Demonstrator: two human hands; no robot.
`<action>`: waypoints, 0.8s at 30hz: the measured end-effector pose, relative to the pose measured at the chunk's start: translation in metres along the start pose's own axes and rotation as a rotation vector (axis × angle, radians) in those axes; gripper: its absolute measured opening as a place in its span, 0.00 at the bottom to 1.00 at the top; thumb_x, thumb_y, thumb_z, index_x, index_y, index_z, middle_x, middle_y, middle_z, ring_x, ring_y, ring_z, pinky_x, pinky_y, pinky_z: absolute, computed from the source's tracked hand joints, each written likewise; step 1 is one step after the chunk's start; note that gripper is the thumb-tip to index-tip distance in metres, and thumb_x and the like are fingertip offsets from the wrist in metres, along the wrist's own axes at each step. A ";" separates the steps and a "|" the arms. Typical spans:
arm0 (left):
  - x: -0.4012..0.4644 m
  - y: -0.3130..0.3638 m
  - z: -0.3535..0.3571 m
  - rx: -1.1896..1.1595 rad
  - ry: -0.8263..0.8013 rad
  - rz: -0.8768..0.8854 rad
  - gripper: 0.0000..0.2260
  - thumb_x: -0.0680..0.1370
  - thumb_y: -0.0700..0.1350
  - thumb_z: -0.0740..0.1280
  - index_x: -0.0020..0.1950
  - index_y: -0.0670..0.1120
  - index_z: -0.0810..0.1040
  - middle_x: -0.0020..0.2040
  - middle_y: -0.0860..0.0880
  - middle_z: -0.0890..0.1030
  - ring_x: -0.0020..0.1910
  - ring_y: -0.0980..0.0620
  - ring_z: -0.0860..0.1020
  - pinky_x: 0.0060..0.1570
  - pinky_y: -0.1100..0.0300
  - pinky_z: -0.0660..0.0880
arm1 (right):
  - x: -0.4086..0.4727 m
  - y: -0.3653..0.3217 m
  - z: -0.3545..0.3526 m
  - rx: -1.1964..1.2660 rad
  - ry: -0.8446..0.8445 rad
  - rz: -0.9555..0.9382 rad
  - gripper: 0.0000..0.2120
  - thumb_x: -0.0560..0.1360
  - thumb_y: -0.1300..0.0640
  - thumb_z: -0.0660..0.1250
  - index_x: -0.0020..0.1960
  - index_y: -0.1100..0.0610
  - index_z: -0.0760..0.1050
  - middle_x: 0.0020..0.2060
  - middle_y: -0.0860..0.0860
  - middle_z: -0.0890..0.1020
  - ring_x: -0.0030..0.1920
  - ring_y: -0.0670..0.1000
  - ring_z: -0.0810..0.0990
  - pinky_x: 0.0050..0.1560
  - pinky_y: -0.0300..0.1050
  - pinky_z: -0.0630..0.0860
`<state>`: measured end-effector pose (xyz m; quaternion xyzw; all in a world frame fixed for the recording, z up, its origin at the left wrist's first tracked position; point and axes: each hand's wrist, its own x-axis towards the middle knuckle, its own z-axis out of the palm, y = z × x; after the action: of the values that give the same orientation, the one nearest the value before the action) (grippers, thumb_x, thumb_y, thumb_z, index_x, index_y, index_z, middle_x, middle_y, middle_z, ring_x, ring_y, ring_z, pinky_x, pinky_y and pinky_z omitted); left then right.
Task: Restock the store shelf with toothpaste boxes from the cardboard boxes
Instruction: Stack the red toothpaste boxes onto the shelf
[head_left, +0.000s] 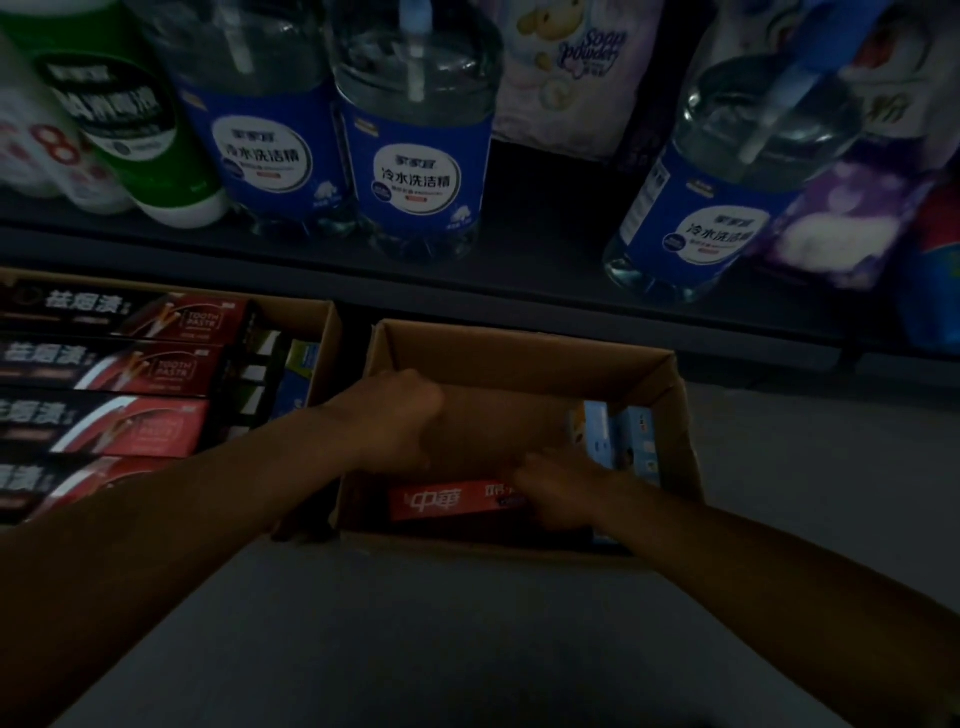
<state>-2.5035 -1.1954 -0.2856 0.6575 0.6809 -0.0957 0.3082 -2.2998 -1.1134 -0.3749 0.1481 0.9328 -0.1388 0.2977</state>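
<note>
Both hands down inside right carton (524, 358), set on floor just below shelf (311, 249), presumably for short carry.

Left hand (400, 421): over carton's left side, fingers curled downward; whether holding anything, cannot tell.

Right hand (558, 491): resting on red toothpaste box (447, 500) lying flat against near wall; fingers look closed on its end, probably lifting.

Right carton: mostly brown bottom showing; a few pale blue boxes (621, 439) upright at right wall.

Left carton (319, 322): packed with black-and-red toothpaste boxes (130, 364) in rows.

Shelf: dish-soap bottles (415, 171), soap powder bags (566, 73).
</note>
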 end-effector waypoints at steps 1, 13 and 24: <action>0.000 0.001 -0.001 -0.001 -0.001 0.001 0.11 0.73 0.49 0.72 0.52 0.48 0.76 0.51 0.50 0.79 0.46 0.54 0.77 0.41 0.63 0.71 | 0.000 0.000 0.000 -0.016 0.007 -0.004 0.13 0.78 0.57 0.63 0.61 0.59 0.74 0.57 0.57 0.78 0.55 0.55 0.77 0.49 0.44 0.69; -0.031 0.013 -0.069 0.026 0.088 0.039 0.15 0.73 0.51 0.72 0.57 0.48 0.79 0.54 0.52 0.81 0.51 0.55 0.78 0.53 0.56 0.77 | -0.051 0.011 -0.095 0.016 0.188 0.020 0.21 0.74 0.50 0.67 0.65 0.52 0.70 0.54 0.52 0.79 0.53 0.52 0.77 0.49 0.45 0.73; -0.123 0.070 -0.223 0.091 0.383 0.041 0.21 0.71 0.49 0.75 0.61 0.44 0.78 0.57 0.50 0.81 0.52 0.54 0.79 0.56 0.56 0.76 | -0.190 0.016 -0.256 -0.052 0.347 0.124 0.17 0.69 0.50 0.71 0.56 0.52 0.75 0.44 0.46 0.79 0.43 0.46 0.76 0.45 0.45 0.77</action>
<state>-2.5087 -1.1704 -0.0230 0.6907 0.7084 0.0069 0.1451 -2.2781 -1.0467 -0.0636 0.2195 0.9625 -0.0684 0.1440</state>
